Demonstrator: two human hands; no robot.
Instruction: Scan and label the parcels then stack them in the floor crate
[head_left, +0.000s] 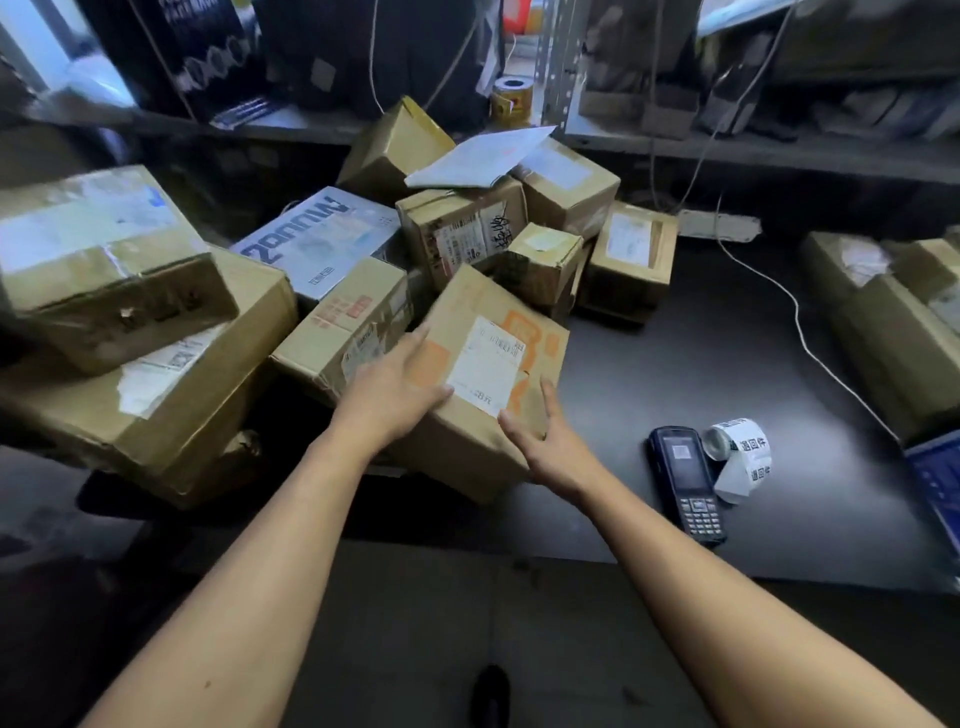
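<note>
A brown cardboard parcel (483, 384) with a white shipping label and orange print lies tilted at the front of a heap of parcels on the dark table (701, 364). My left hand (395, 384) rests flat on its top left part, fingers straight. My right hand (540, 436) touches its near right corner with spread fingers. A black handheld scanner (685, 480) lies on the table to the right. Beside the scanner sits a roll of white labels (735, 449) with a strip hanging loose.
Several more cardboard parcels are heaped behind and left, including a large stack (135, 332) and a grey printed box (322, 241). More boxes (893, 322) stand at the right edge. A white cable (795, 312) crosses the table. Shelves run along the back.
</note>
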